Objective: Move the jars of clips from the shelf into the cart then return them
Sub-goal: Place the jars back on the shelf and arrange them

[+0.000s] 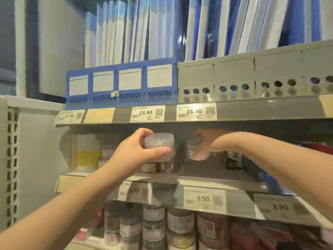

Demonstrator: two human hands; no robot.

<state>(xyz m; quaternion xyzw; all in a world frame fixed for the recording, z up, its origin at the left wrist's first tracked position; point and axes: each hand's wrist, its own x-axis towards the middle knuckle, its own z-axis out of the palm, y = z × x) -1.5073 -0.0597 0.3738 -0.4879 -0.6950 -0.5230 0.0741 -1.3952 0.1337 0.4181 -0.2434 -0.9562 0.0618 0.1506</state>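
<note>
Clear glossy plastic jar (159, 144)

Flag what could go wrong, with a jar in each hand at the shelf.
1. The left hand pinches the clear round plastic jar just above stocked jars; a bump could topple them.
2. The small clear jar in the right hand is blurred in shadow, so its grip is hard to judge; it might slip.
</note>
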